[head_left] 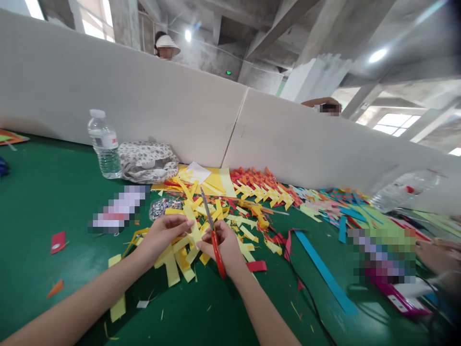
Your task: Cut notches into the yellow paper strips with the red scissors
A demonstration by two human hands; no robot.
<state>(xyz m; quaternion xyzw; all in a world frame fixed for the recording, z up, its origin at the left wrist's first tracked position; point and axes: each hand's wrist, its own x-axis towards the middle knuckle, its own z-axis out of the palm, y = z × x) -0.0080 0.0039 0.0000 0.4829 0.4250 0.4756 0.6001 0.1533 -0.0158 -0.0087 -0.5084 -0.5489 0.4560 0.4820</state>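
1. Fingers (183, 226), left hand (163, 235): thumb and forefinger drawn together, pinching a yellow paper strip (195, 229) near its middle; likely a light grip, to steady it without creasing.
2. Right hand (226, 246): fingers curled around scissors (217, 254), thumb and fingertip closed at or very near the strip's lower end; exact contact is hard to tell. This seems to keep the tool ready while leaving the fingertips free.
3. Yellow paper strip: raised between both hands, above the heap, tilted; two-ended support probably keeps it straight.
4. Scissors: red-handled, blades pointing up and away from the body, apparently together, clear of the strip; parked in the palm, one judges, rather than cutting.
5. Heap of yellow strips (173, 269): loose, under and around the hands, within easy reach.
6. Clear packet of small round pieces (165, 207): just beyond the left hand.
7. Woven paper pieces (264, 188), red and yellow: laid at the back, perhaps to spare them from scraps.
8. Blue strip (324, 271): flat, right of the heap, beside a black cable (306, 288).
9. Water bottle (104, 144) and patterned cloth bag (147, 161): at the rear, against the white partition (162, 96), seemingly out of the way.
10. Table (43, 192): green, bearing all this.
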